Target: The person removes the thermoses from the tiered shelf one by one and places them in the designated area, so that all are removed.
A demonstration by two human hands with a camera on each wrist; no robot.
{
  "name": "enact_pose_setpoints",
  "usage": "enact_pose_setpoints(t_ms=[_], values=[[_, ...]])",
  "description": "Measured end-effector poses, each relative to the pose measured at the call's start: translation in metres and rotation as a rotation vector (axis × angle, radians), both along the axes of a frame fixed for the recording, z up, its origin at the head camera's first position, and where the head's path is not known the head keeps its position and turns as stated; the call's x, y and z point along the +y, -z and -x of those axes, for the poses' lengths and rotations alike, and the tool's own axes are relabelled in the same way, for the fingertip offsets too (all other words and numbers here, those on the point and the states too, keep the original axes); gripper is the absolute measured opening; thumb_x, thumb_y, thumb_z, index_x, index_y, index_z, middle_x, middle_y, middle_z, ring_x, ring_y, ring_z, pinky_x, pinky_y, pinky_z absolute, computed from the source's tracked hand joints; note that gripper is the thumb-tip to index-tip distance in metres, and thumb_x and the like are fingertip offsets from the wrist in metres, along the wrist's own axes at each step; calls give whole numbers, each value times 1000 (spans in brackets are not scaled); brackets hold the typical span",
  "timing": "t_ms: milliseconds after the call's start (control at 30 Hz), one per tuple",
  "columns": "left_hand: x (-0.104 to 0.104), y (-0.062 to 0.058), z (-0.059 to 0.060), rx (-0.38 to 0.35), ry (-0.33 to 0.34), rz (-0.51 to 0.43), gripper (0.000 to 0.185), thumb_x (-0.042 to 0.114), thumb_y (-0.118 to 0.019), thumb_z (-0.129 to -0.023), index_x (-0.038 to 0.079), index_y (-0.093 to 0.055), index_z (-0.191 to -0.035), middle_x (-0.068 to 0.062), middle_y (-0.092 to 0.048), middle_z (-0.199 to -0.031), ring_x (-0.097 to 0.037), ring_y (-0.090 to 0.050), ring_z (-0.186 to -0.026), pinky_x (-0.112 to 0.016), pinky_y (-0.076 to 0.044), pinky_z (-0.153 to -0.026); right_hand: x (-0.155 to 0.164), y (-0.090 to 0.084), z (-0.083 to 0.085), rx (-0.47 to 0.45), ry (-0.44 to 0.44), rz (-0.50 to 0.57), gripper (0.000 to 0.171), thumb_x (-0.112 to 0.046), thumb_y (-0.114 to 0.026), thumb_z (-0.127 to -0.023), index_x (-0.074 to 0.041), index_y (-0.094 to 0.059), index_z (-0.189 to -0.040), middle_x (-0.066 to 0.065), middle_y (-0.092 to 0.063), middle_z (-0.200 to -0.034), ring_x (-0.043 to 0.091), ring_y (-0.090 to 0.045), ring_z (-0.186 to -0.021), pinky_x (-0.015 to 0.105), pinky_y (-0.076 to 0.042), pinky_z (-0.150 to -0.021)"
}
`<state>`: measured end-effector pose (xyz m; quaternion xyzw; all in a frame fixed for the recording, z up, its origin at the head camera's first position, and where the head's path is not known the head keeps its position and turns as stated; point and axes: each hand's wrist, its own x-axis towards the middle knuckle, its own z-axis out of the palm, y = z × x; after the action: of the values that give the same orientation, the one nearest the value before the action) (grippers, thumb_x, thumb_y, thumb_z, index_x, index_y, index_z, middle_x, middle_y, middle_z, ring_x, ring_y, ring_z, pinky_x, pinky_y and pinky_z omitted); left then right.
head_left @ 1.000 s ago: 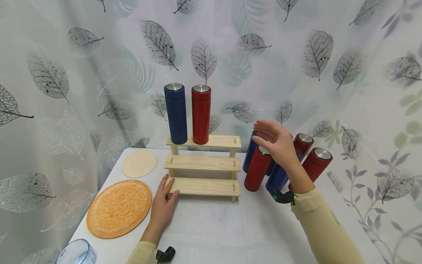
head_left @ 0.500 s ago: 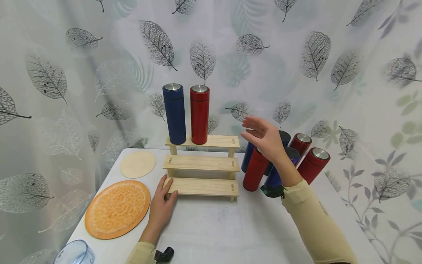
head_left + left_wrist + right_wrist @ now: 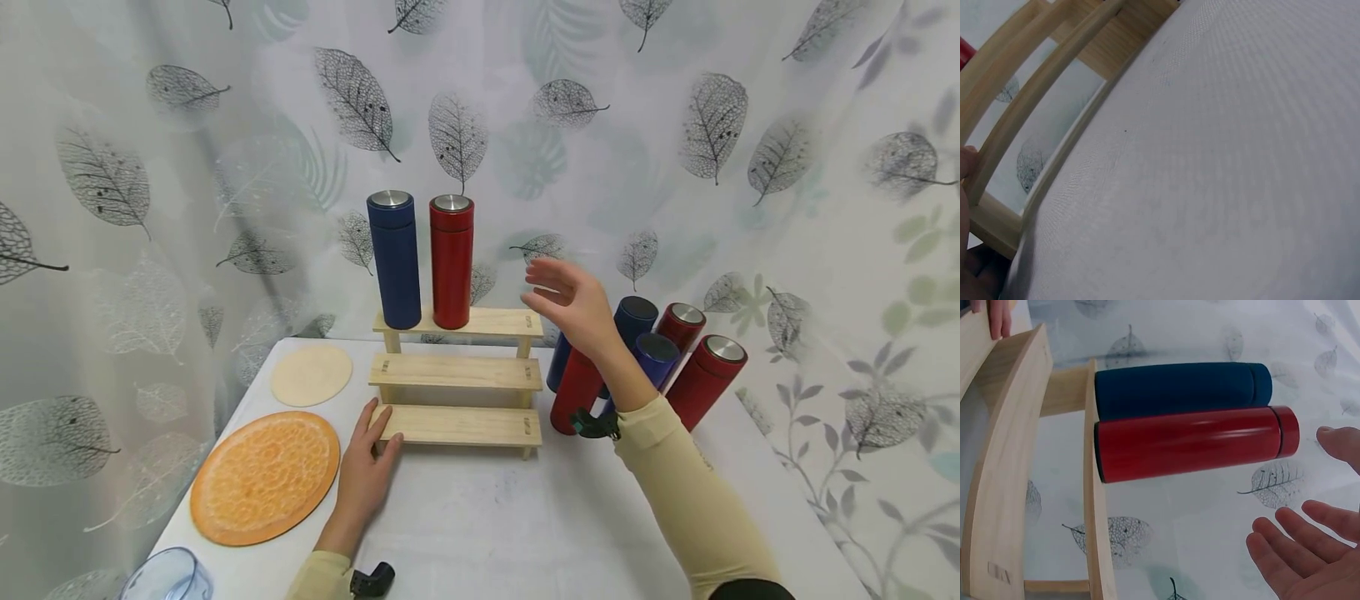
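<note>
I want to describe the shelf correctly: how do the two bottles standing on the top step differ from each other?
The blue bottle is dark blue, while the red bottle is bright red. The blue bottle stands at the left end of the wooden stand's top step; the red bottle stands just right of it, nearer the open right hand. Both are upright, slim cylinders of about equal height with silver tops.

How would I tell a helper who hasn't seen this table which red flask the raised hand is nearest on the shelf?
Find the three-step wooden rack mid-table. Two tall flasks stand side by side at the left end of its top step. Take the red flask, the right-hand one, beside the blue flask and nearer the raised right hand.
</note>
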<state>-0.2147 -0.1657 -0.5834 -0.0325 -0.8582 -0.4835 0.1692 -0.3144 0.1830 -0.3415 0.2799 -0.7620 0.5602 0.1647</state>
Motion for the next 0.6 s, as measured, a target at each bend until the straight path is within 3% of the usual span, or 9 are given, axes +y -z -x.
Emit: enact_pose_setpoints(t_ms=[233,600], values=[[-1,0,-1,4,7,1,56,24,-70,-109,6,-54,-160,-8,-29,-177,-33,-26,-161,-58,-28,-126,-20,-4,9,-16,-51,25,53,-6,-80,-99,-2,-63,-149,18,-69,-140,35,-66,-130,49,-52,-111],[-1,-1,-1,6,9,4,56,25,-68,-110,6,-53,-161,-9,-29,-177,-34,-25,-162,-59,-28,-126,-42,-2,27,-65,-41,11,53,-16,-80,-101,-7,-63,-150,14,-70,-139,29,-68,-128,42,-55,-107]])
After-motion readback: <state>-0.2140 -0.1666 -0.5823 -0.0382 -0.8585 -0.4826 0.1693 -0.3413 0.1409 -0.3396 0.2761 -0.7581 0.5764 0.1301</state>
